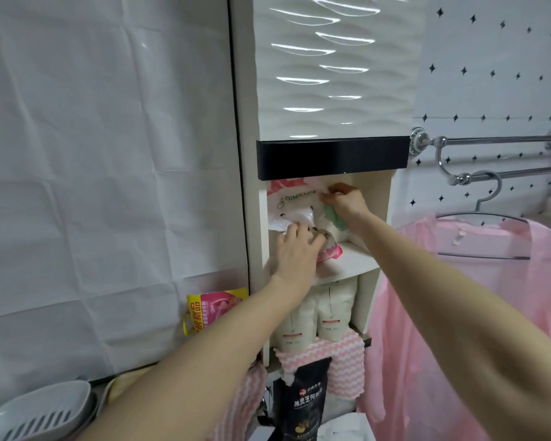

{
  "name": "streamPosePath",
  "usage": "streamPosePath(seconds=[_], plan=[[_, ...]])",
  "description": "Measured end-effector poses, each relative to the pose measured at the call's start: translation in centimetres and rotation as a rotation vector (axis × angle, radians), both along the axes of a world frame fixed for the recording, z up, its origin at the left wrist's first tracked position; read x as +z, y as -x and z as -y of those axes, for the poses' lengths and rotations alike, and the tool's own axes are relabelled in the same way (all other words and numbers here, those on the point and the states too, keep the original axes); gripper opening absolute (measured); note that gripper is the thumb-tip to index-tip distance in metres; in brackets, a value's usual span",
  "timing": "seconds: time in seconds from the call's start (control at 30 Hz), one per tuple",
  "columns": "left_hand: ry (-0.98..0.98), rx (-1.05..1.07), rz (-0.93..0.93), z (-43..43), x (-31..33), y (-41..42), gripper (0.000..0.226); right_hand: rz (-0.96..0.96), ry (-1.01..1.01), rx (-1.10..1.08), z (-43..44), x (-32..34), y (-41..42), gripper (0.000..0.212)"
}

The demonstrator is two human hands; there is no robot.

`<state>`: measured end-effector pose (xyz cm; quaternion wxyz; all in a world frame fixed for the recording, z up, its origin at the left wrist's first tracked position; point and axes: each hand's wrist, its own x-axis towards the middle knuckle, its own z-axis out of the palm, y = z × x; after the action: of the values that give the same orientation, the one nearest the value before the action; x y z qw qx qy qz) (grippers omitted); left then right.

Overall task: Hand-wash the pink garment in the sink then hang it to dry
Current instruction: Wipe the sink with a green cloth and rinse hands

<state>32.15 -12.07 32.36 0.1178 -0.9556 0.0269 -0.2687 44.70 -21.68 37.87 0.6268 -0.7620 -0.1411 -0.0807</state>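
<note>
Cabinet (337, 74) with a closed glossy door above and open compartments below. In the upper compartment, a printed plastic bag (287, 205) is seen standing at the left and rear of the shelf (353, 259), its top just under the door's black lower band; what it holds cannot be told. White shelf surface is left showing along the front and right edges, between the bag and the right wall. In the compartment beneath, two white pouches (334, 310) are stood upright side by side, and a pink-striped cloth (341, 354) is draped over the ledge below them, with a black pouch (306, 405) in front of it. A yellow pack (217, 305) is seen at the cabinet's left side, and a soap dish (35, 412) at the lower left corner of the view. The pink garment (442, 313) is hung on a hanger (484, 255) hooked over the rail (522, 171), just beside the cabinet's right side. Both forearms are extended upward into the upper compartment. The bag's lower part is gripped by the curled fingers of the left hand (295, 253); its upper right edge is pinched by the right hand (347, 203), whose forearm is crossed in front of the garment.
</note>
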Motion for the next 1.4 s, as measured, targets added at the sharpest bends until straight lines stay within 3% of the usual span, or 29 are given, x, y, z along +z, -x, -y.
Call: streamPosePath(seconds=[0.03, 0.17, 0.23, 0.33, 0.47, 0.53, 0.6, 0.8, 1.0, 1.1, 1.2, 1.3, 1.33, 1.4], plan=[[0.016, -0.01, -0.004, -0.2, 0.0, 0.1, 0.057, 0.024, -0.052, -0.019, 0.0, 0.3, 0.1, 0.008], [0.075, -0.025, 0.024, -1.0, -0.4, 0.2, 0.049, 0.004, -0.401, -0.192, 0.7, 1.1, -0.6, 0.01], [0.183, -0.008, 0.023, -0.8, -1.0, 0.0, 0.051, -0.047, -0.323, -0.264, 1.5, 1.1, -1.0, 0.012], [0.497, 0.046, 0.066, 0.6, -1.6, 0.1, 0.05, -0.067, -0.072, -0.218, 2.4, 0.8, 0.1, 0.031], [1.035, 0.029, 0.128, 1.0, -0.2, 0.0, 0.037, -0.197, 0.012, 0.091, 3.8, -1.6, 1.7, 0.049], [1.314, -0.044, 0.24, 0.9, 0.8, -0.4, 0.027, -0.269, -0.087, 0.245, 4.3, -2.7, 1.7, 0.038], [1.469, -0.012, 0.326, 1.0, 1.7, -0.9, 0.025, -0.28, -0.146, 0.265, 4.6, -3.6, 1.6, 0.022], [1.457, 0.066, 0.229, 0.4, 2.2, -2.0, 0.017, -0.14, -0.034, -0.028, 3.1, -5.2, 1.8, 0.004], [1.121, 0.118, 0.22, 0.5, 1.6, -2.4, 0.02, 0.036, 0.222, -0.198, 2.1, -4.7, 1.5, 0.015], [1.081, 0.136, 0.266, 0.4, 1.6, -2.7, 0.017, 0.095, 0.31, -0.271, 1.9, -5.0, 1.1, 0.02], [1.208, 0.146, 0.343, 0.6, 1.9, -2.6, 0.02, 0.034, 0.248, -0.335, 2.0, -5.4, 0.3, 0.023], [1.536, 0.122, 0.419, 1.0, 1.6, -2.0, 0.03, -0.018, 0.24, -0.384, 1.8, -5.7, 0.2, 0.028], [1.567, 0.109, 0.431, 1.2, 1.5, -1.9, 0.032, -0.01, 0.266, -0.408, 1.7, -5.7, 0.5, 0.029], [1.439, 0.072, 0.399, 1.8, 1.0, -1.3, 0.024, 0.052, 0.282, -0.455, 1.8, -5.8, 2.0, 0.027]])
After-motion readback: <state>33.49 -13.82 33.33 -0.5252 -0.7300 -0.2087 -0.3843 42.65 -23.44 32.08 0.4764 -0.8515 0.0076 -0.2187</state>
